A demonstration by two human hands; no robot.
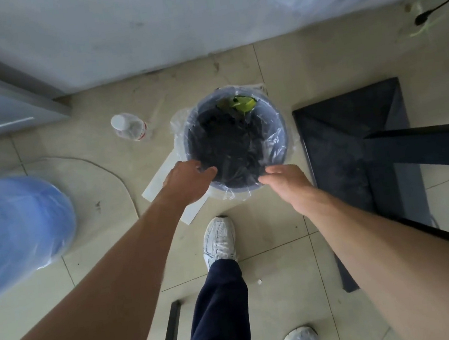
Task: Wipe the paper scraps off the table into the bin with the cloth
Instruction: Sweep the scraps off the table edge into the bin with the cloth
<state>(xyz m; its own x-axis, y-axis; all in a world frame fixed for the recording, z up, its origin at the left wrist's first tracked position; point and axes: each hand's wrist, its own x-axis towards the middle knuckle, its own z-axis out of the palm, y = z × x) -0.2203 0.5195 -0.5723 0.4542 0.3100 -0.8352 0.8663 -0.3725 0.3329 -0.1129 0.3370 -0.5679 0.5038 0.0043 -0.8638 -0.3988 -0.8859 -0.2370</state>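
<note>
The round grey plastic bin lined with a clear plastic bag [279,131] stands on the beige tiled floor [274,251], close to a pale wall [141,23], and its inside looks dark. A large blue roll wrapped in clear plastic [11,226] lies well to the left of it, and a black square metal base plate [335,132] lies just to its right with a dark beam across it. Two bare forearms reach down to the near rim. The left hand [187,179] is at the near-left edge with its fingers bent over the liner; whether it grips cannot be told. The right hand [286,180] is at the near-right edge, fingers loosely extended and holding nothing, their tips at the liner. A leg in navy trousers [222,312] steps forward in a white sneaker [219,239] just short of the bin. A flat white sheet [159,185] lies partly under the bin's left side. A clear plastic bottle with a white cap and red label [129,126] stands to the left of the bin. A green scrap [243,104] lies inside the bin at its far edge.
</note>
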